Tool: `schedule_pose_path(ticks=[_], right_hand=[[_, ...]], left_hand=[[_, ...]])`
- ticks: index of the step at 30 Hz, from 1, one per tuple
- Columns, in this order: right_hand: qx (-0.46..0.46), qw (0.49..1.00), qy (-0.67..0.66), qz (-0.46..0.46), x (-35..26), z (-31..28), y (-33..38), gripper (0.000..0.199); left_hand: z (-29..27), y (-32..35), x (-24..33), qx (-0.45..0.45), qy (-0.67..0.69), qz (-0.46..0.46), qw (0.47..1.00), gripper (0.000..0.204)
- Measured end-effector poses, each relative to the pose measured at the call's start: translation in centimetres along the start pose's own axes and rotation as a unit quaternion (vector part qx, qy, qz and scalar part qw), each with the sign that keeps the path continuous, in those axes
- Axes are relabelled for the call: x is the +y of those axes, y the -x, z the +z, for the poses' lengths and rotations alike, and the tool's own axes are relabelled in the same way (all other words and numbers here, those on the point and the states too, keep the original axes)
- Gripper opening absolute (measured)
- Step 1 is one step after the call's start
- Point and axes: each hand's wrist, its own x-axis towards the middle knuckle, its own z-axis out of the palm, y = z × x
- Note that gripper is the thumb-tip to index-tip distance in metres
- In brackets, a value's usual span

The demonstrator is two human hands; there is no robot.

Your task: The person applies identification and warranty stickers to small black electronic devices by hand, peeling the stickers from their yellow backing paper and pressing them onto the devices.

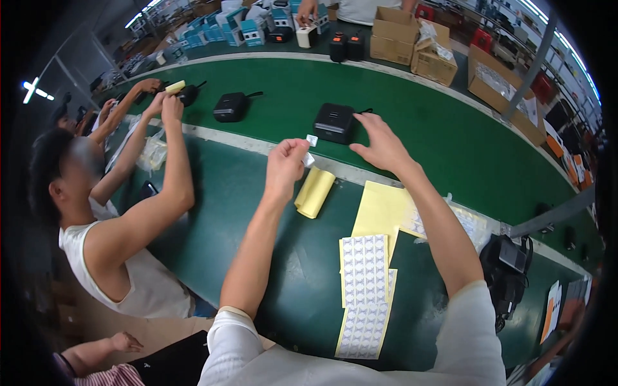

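My left hand (285, 168) pinches a small white sticker (312, 139) with printing on it. Another white piece (309, 159) shows at its fingers. A black zip case (334, 122) with a wrist strap sits on the green conveyor belt, just beyond that hand. At the case's right side, my right hand (381, 143) is open, thumb and fingers spread; whether it touches the case I cannot tell. Below my left hand lies a curled yellow backing sheet (315, 192). Sheets of printed stickers (364, 264) overlap on the dark green table, partly over a plain yellow sheet (374, 209).
Another black case (230, 107) stands farther left on the belt. At the left, a co-worker (122, 238) reaches over the belt with a yellow piece. Blue-and-white boxes (252, 32) and cardboard boxes (392, 35) line the far side. A black bag (507, 273) lies at the right.
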Motion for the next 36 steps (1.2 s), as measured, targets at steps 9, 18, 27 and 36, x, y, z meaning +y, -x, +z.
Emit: schedule_pose_path(ticks=[9,18,27,36], right_hand=[[-0.080,0.996,-0.035,0.025,3.0,3.5,-5.3,0.088],[-0.059,0.978,-0.183,0.080,4.5,1.8,-6.3,0.072],[-0.059,0.975,-0.189,0.100,4.7,0.7,-5.2,0.071],[-0.053,0.975,-0.182,0.115,5.5,0.0,-4.3,0.069]], left_hand=[[-0.1,-4.4,-1.4,-0.039,-0.057,-0.081,0.994,0.017],[3.1,-6.4,-2.4,-0.045,-0.015,-0.117,0.992,0.018],[6.0,-6.5,-3.9,-0.004,-0.004,-0.104,0.995,0.018],[7.6,-6.3,-4.5,0.018,-0.016,-0.103,0.994,0.017]])
